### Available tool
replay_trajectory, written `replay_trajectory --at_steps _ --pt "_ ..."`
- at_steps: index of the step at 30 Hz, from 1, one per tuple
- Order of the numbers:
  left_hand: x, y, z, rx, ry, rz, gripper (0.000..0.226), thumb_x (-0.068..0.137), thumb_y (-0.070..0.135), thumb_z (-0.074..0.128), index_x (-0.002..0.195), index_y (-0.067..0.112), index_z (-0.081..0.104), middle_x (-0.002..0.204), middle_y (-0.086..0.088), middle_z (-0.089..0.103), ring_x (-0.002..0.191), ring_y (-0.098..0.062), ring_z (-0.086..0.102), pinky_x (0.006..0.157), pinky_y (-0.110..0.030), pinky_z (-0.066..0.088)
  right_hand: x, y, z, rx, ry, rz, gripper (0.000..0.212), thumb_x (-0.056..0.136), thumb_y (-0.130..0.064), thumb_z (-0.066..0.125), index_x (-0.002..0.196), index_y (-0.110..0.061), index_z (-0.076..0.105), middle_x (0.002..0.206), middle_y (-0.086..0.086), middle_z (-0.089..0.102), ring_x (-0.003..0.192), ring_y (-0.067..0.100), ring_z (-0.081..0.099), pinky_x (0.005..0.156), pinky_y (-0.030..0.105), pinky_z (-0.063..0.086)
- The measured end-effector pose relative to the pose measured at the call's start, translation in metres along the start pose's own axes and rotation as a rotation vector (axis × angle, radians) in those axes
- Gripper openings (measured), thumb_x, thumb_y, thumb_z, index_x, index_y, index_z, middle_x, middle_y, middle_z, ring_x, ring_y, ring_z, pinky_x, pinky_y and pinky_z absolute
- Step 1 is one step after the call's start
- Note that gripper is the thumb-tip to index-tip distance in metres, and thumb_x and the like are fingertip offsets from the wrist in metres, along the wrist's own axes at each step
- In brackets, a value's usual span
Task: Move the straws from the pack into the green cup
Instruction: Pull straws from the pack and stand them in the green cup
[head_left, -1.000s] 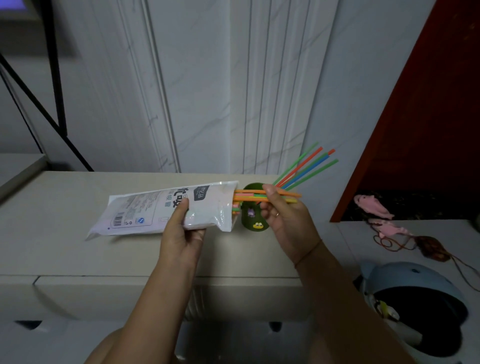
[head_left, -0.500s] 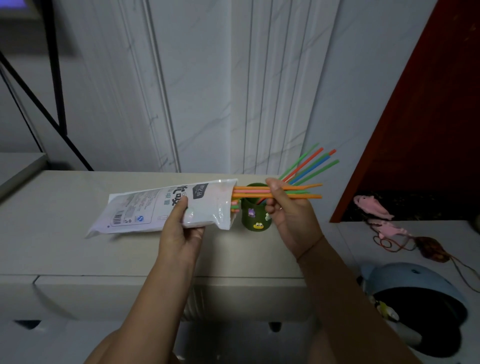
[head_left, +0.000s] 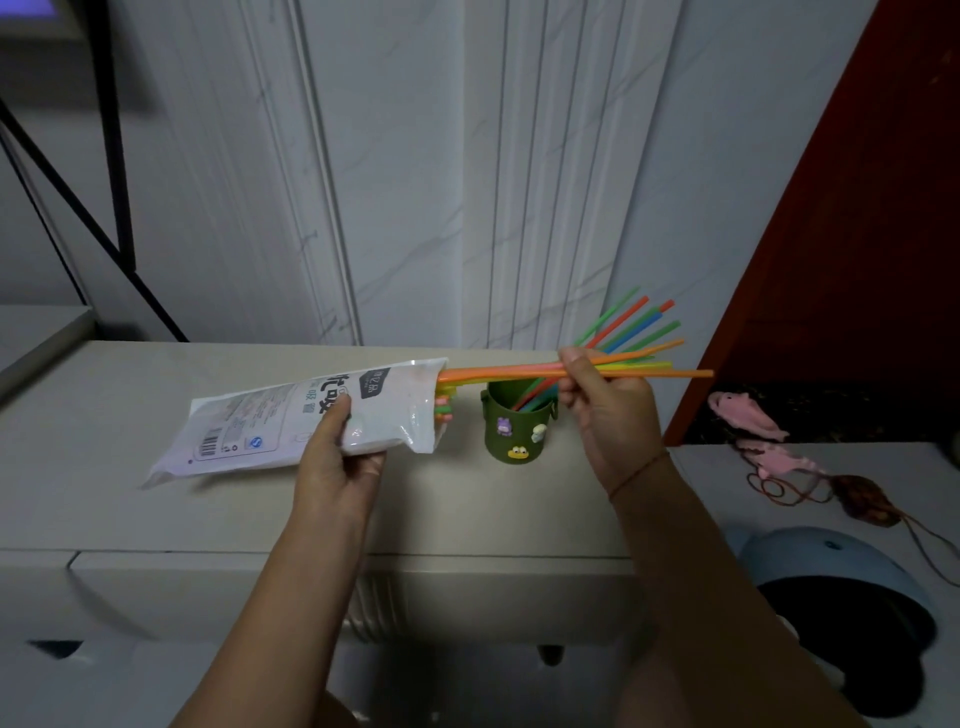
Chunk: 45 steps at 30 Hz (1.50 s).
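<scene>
My right hand (head_left: 602, 421) has its fingertips (head_left: 571, 361) closed in a pinch on a small bunch of orange and yellow straws (head_left: 509, 370), taken a little past mid-length. The bunch lies almost level: one end is inside the mouth of the pack (head_left: 291, 421), while the other end pokes out to the right of the hand, and the run between passes just above the rim of the green cup (head_left: 514, 423). I judge these straws to be very light, smooth and only moderately stiff — they will slide against each other and fan out if the pinch is loose, and kink if it is hard. A hold near the middle with several fingers across the whole bunch seems right. My left hand (head_left: 337, 462) grips the pack close to its open end, thumb on the printed face and fingers curled beneath. The film looks soft and limp, so holding it near the mouth keeps the opening steady. More coloured straw ends (head_left: 443, 410) show at that mouth. Whether the pack's far tail touches the counter (head_left: 130, 374) I cannot tell. The cup stands upright on the counter between my hands, with the straws already in it (head_left: 623, 327) leaning to the right — it looks small and light, so I would lower the bunch in gently.
</scene>
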<state>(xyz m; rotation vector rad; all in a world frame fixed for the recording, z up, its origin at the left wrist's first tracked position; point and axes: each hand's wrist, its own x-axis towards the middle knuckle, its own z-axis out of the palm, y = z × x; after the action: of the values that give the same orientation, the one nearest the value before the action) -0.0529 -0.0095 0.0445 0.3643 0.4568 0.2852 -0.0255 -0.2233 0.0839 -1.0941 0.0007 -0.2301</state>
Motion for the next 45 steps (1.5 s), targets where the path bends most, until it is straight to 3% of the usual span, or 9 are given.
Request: replay_trajectory --at_steps 4,7,11,16,20,24,29,36,45 --pt "0.010 0.013 -0.002 0.041 0.024 0.031 0.045 0.088 0.004 0.064 0.131 0.012 0.053 0.117 -0.008 0.069 0.102 -0.020 0.069 0.080 -0.040 0.058 0.012 -0.017 -0.013 -0.070 -0.005 -0.020 0.010 0.088 -0.005 0.059 0.079 -0.007 0.061 0.061 0.001 0.055 0.050 0.004 0.051 0.052 0.016 0.046" --pt "0.014 0.020 -0.004 0.068 0.040 0.051 0.045 0.089 0.006 0.063 0.132 0.012 0.054 0.106 -0.005 0.071 0.093 -0.016 0.069 0.076 -0.036 0.059 0.018 -0.030 -0.022 -0.113 0.004 -0.053 0.008 0.088 -0.006 0.060 0.081 -0.006 0.063 0.066 0.004 0.058 0.049 0.003 0.052 0.051 0.014 0.047" --pt "0.017 0.023 -0.006 0.064 0.044 0.060 0.048 0.088 0.005 0.064 0.134 0.012 0.052 0.104 -0.004 0.071 0.089 -0.015 0.070 0.071 -0.034 0.060 0.022 -0.051 -0.035 -0.186 0.045 -0.100 0.013 0.087 -0.007 0.062 0.075 -0.010 0.064 0.052 -0.005 0.060 0.047 0.004 0.053 0.050 0.014 0.048" --pt "0.015 0.017 -0.004 0.081 0.040 0.054 0.045 0.089 0.006 0.062 0.133 0.012 0.053 0.111 -0.004 0.069 0.096 -0.015 0.068 0.074 -0.035 0.059 0.024 -0.072 -0.048 -0.243 0.071 -0.147 0.007 0.087 -0.006 0.061 0.081 -0.007 0.064 0.055 -0.004 0.059 0.047 0.003 0.052 0.048 0.013 0.046" --pt "0.012 0.012 -0.001 0.075 0.030 0.035 0.037 0.088 0.005 0.063 0.124 0.012 0.056 0.118 -0.006 0.068 0.102 -0.016 0.067 0.076 -0.037 0.059 0.021 -0.084 -0.051 -0.323 0.086 -0.179 0.011 0.088 -0.006 0.060 0.078 -0.009 0.063 0.062 0.005 0.055 0.045 0.003 0.052 0.048 0.012 0.045" --pt "0.009 0.008 0.005 0.073 0.011 0.029 0.026 0.088 0.004 0.063 0.112 0.014 0.058 0.112 -0.005 0.069 0.100 -0.016 0.068 0.076 -0.038 0.058 0.017 -0.095 -0.054 -0.368 0.115 -0.190 0.012 0.088 -0.008 0.060 0.076 -0.010 0.062 0.050 -0.005 0.058 0.042 0.000 0.052 0.042 0.011 0.041" --pt "0.002 0.004 0.015 0.067 -0.026 0.019 0.018 0.088 0.004 0.063 0.102 0.014 0.060 0.107 -0.004 0.070 0.099 -0.016 0.068 0.078 -0.039 0.058 0.015 -0.107 -0.058 -0.407 0.126 -0.191 0.009 0.088 -0.011 0.061 0.080 -0.009 0.063 0.065 0.007 0.056 0.044 0.000 0.053 0.046 0.011 0.045" --pt "-0.006 0.001 0.026 0.086 -0.068 0.028 0.018 0.089 0.004 0.061 0.104 0.014 0.061 0.110 -0.003 0.070 0.105 -0.016 0.067 0.090 -0.042 0.054 0.013 -0.116 -0.059 -0.470 0.143 -0.209 0.008 0.087 -0.015 0.063 0.079 -0.013 0.064 0.063 0.004 0.058 0.045 -0.002 0.055 0.046 0.013 0.045" --pt "-0.008 -0.004 0.026 0.088 -0.061 0.013 0.018 0.088 0.003 0.062 0.102 0.014 0.061 0.093 -0.003 0.075 0.097 -0.016 0.069 0.079 -0.041 0.058 0.028 -0.100 -0.050 -0.598 0.108 -0.246 0.013 0.085 -0.013 0.065 0.072 -0.012 0.066 0.061 0.003 0.062 0.051 0.007 0.057 0.050 0.019 0.049"
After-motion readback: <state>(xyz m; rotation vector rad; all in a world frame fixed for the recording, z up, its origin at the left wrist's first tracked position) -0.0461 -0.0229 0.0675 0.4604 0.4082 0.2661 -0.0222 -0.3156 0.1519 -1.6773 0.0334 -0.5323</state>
